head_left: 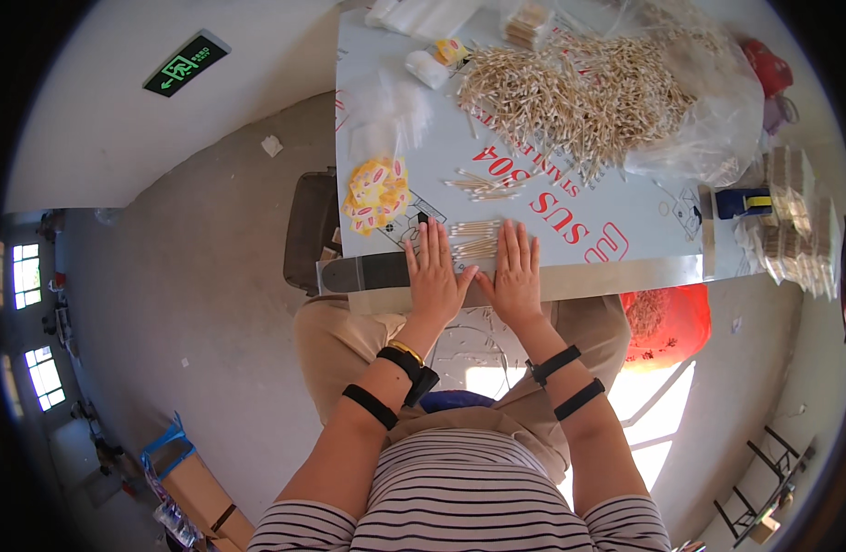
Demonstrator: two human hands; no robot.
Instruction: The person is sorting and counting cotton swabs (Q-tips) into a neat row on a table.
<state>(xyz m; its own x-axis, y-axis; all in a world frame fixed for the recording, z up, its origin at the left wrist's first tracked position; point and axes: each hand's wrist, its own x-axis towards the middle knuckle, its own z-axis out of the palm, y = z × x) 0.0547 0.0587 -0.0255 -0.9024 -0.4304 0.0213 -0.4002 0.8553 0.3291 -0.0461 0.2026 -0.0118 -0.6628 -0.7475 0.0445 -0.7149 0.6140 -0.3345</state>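
Between my two hands lies a small row of cotton swabs (474, 241), their sticks running left to right near the table's front edge. My left hand (435, 283) rests flat at the swabs' left ends, fingers stretched out. At their right ends, my right hand (516, 285) lies the same way, the two thumbs almost meeting below the row. Both hands are open, and their inner edges seem to touch the swab tips. Just beyond sits a loose scatter of swabs (485, 187). A large heap of swabs (579, 92) covers the far part of the table.
Yellow printed labels (377, 195) and thin clear bags (391, 120) lie on the left of the metal-topped table (625, 207). Filled packs (800, 230) are stacked at the right, beside a dark blue object (743, 202). A red bag (673, 324) hangs or stands below the front edge.
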